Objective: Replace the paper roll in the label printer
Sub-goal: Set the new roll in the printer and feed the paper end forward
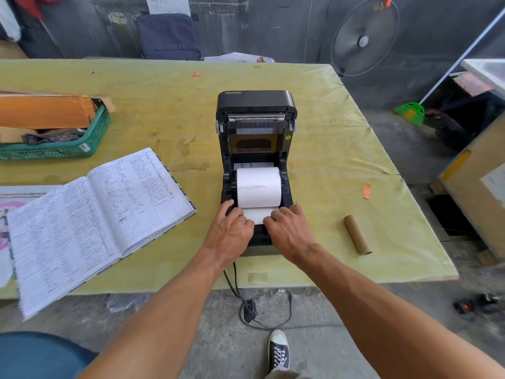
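A black label printer [255, 105] stands on the yellow table with its lid tipped up and back. A full white paper roll [258, 186] lies in its bay, and a strip of paper [257, 214] runs out toward me over the front. My left hand [231, 231] rests on the strip's left side and the printer's front left corner. My right hand [287, 231] presses its fingers on the strip's right side. An empty brown cardboard core [357, 235] lies on the table to the right of the printer.
An open handwritten ledger [93, 220] lies left of the printer, with a green basket [90, 140] holding cardboard boxes behind it. The printer's cables [235, 285] hang over the table's near edge to an adapter [250, 310] on the floor. A fan [364, 36] stands behind the table's right corner.
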`<state>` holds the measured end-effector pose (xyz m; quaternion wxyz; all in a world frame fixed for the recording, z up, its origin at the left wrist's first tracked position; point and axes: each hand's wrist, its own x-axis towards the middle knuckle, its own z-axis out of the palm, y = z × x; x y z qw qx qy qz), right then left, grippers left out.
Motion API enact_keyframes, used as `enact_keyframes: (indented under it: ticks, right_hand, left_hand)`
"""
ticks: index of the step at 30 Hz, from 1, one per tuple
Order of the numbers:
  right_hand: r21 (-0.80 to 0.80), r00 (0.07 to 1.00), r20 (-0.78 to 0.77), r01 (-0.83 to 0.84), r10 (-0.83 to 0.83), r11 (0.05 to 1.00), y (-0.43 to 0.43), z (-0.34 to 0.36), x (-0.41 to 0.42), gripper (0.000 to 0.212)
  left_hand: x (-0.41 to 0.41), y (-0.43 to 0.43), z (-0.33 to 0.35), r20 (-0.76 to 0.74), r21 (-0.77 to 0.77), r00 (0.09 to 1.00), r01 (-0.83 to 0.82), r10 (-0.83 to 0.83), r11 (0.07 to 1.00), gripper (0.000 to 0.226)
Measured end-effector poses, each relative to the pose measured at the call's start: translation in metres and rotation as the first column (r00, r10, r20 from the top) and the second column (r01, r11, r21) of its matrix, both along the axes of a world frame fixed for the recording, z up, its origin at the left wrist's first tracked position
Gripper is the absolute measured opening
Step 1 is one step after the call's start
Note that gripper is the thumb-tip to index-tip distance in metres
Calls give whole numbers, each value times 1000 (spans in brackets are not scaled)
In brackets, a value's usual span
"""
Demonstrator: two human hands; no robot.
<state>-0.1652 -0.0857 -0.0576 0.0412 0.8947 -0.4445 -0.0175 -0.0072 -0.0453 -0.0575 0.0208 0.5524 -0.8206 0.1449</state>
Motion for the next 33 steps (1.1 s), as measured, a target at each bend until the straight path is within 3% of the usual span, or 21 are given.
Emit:
enact_keyframes:
  ticks: [22,26,30,33]
  right_hand:
    - [-33,999,17,31,-30,999,43,0,-4,16]
    - [-56,1000,30,-6,8,998,55,-4,-11,17]
    - [-34,999,35,-23,24,999,63,-9,-17,22]
    - [-39,998,54,-39,41,999,65,-9,-22,20]
  left_hand:
    - [1,35,13,-29,6,999,38,-38,999,28]
    - [5,46,3,-48,18,995,91,-90,996,22]
    - [4,53,-7,-170,72,982,91,-78,993,5]
    - [3,54,-18,-151,125,988,-6,25,992,34]
